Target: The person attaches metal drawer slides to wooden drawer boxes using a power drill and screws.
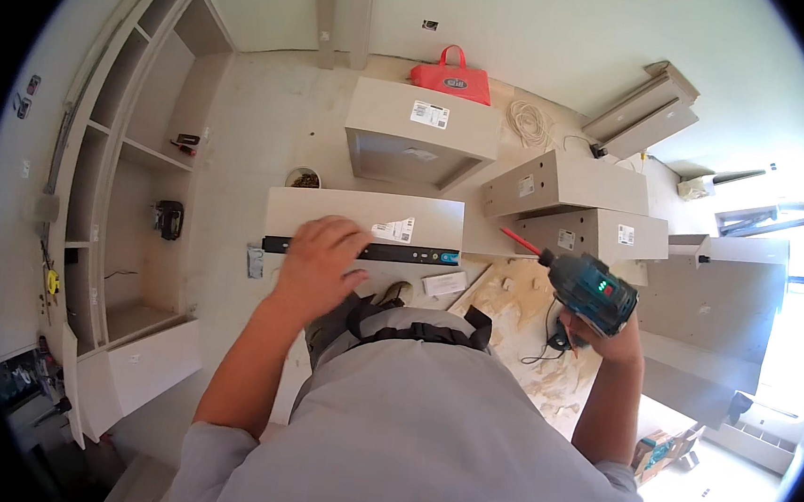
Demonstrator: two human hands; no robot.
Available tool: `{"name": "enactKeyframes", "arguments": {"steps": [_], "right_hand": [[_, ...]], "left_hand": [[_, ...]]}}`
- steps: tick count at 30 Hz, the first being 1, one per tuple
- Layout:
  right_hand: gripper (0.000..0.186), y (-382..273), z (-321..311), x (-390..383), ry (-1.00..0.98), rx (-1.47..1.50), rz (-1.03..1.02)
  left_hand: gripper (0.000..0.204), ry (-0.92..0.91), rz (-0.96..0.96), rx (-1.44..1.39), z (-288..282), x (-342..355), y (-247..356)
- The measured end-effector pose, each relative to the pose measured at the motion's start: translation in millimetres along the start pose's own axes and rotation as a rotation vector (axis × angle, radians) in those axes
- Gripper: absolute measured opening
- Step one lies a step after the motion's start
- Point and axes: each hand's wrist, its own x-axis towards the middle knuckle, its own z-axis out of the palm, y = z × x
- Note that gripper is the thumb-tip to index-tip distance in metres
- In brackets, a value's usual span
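In front of me sits a beige drawer box [367, 211] with a white label on its top panel. A black drawer slide [402, 254] with a blue end piece runs along the panel's near edge. My left hand [321, 262] lies over the left part of the slide, thumb apart from the fingers and fingertips on the panel; whatever is under the palm is hidden. My right hand [594, 334] grips a teal and black cordless drill [588, 289] off to the right. Its long red bit [521, 241] points up and left, apart from the box.
Beyond stands another drawer box [423, 106], with several more [572, 189] at right. A red bag [453, 78] rests by the wall near coiled cable [528, 121]. A small bucket [305, 178] holds screw-like pieces. A tall cabinet frame [159, 156] lines the left; cardboard [520, 308] covers floor.
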Motion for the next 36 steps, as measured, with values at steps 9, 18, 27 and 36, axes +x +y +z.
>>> {"name": "enactKeyframes", "arguments": {"steps": [9, 18, 27, 36], "right_hand": [[0.061, 10.8, 70.6, -69.3, 0.199, 0.402, 0.257], [0.048, -42.7, 157.6, -77.1, 0.256, -0.200, 0.280], [0.056, -101.1, 218.9, -65.9, 0.313, -0.452, 0.335], [0.069, -147.3, 271.2, -4.9, -0.094, -0.384, 0.032]], "left_hand": [[0.047, 0.147, -0.177, 0.018, -50.0, -75.8, -102.4], [0.038, 0.074, -0.106, -0.294, -52.2, -71.9, -133.6], [0.037, 0.029, 0.010, -0.448, -53.2, -60.1, -153.2], [0.036, 0.008, -0.009, -0.539, -51.9, -60.1, -164.1]]}}
